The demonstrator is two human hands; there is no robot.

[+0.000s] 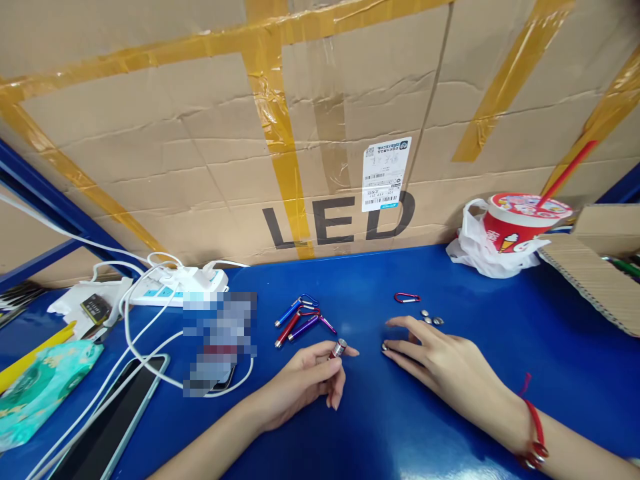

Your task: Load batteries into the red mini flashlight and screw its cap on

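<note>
My left hand (313,373) is closed around a small red mini flashlight (338,349), its silver end pointing up between thumb and fingers. The rest of its barrel is hidden by the hand. Over the blue table, my right hand (425,350) pinches a tiny silver button cell (384,347) at the fingertips, with another finger held apart. Beyond that hand lie several button cells (425,313) and a red carabiner clip (407,298). Behind my left hand rest a blue flashlight (286,313), a red flashlight (288,329) and a purple flashlight (303,328), with carabiner clips at their ends.
A white power strip (175,287) with cables stands at the left, near a phone (113,420) and a green tissue pack (47,390). A red cup (520,223) in a plastic bag and a cardboard box (595,273) are at the right. A large carton (210,147) backs the table.
</note>
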